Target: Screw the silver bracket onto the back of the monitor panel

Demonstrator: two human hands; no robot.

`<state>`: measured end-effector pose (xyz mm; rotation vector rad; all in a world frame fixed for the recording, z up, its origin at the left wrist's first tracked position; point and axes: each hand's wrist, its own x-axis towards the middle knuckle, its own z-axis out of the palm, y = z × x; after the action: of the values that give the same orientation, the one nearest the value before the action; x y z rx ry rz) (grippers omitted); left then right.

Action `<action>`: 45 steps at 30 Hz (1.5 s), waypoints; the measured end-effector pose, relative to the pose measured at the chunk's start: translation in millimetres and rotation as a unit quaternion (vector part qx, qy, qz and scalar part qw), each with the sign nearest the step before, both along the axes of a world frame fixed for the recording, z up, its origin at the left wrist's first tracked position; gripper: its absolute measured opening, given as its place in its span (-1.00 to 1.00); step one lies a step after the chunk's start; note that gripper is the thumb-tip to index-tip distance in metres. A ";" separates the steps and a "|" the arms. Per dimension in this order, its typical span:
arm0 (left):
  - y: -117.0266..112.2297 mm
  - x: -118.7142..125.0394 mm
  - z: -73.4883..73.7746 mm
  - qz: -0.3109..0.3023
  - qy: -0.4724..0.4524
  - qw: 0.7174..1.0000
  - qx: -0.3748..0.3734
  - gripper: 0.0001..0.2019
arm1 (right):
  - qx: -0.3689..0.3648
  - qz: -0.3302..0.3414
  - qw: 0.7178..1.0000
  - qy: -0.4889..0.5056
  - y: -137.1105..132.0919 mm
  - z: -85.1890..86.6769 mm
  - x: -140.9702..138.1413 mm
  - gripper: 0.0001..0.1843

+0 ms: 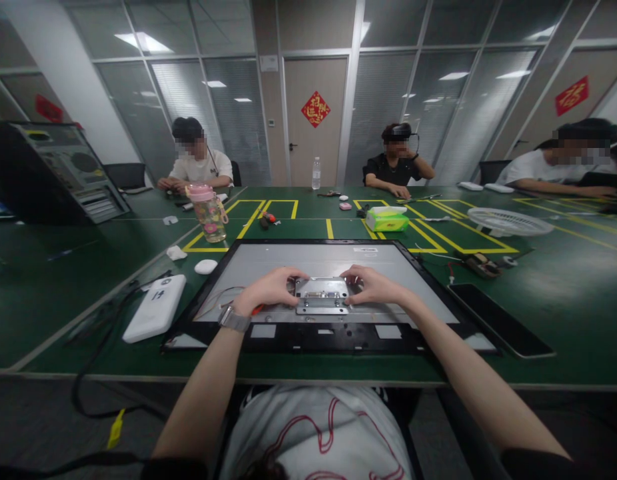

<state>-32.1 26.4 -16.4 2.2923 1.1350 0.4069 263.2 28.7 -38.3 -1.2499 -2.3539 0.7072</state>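
Note:
A metal bracket (320,305) with connector ports along its middle is over the near part of a display panel (283,257). The panel lies flat with its grey back up and a black frame around it. My left hand (271,290) grips the bracket's left edge, thumb and fingers curled round it. On the opposite edge, my right hand (373,285) pinches the bracket in the same way. Thin wires and a bit of orange show beside my left hand; what they belong to is partly hidden. Whether the bracket touches the panel I cannot tell.
Left of the panel lie a white power bank (156,310) and a white oval object (205,267). A black phone (498,320) lies to the right. Farther off stand a pink-lidded bottle (208,217), a tissue pack (387,219) and a computer case (63,170). Several people sit across the table.

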 end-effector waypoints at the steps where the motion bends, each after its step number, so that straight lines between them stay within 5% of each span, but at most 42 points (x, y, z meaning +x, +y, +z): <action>1: -0.5 -0.7 1.0 -0.004 -0.002 1.000 -0.001 -0.41 | -0.008 0.001 1.000 0.005 -0.7 1.3 0.6 -0.36; 9: -6.9 -3.9 7.5 -0.046 -0.005 0.998 -0.039 -0.46 | -0.081 0.045 0.995 0.026 -7.5 5.3 1.2 -0.43; 19: -10.8 -2.2 12.5 -0.052 -0.022 0.998 -0.019 -0.49 | -0.065 0.052 0.996 0.020 -8.5 6.1 4.3 -0.38; 36: -7.9 -0.4 3.1 -0.059 -0.003 0.997 -0.050 -0.51 | -0.140 0.036 0.989 -0.010 -6.3 2.1 3.5 -0.30; 40: -21.7 -3.6 -2.7 -0.042 0.019 0.999 -0.002 -0.52 | -0.153 0.017 0.988 -0.030 -9.0 1.9 3.1 -0.24; 45: -56.6 -4.3 -16.6 0.012 -0.032 0.992 0.118 -0.77 | -0.113 0.008 0.994 -0.011 -28.0 -2.0 7.2 -0.28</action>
<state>-36.4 -30.2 -33.0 2.4484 1.1360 0.6512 270.4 0.7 -40.3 -1.3371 -2.3563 0.9918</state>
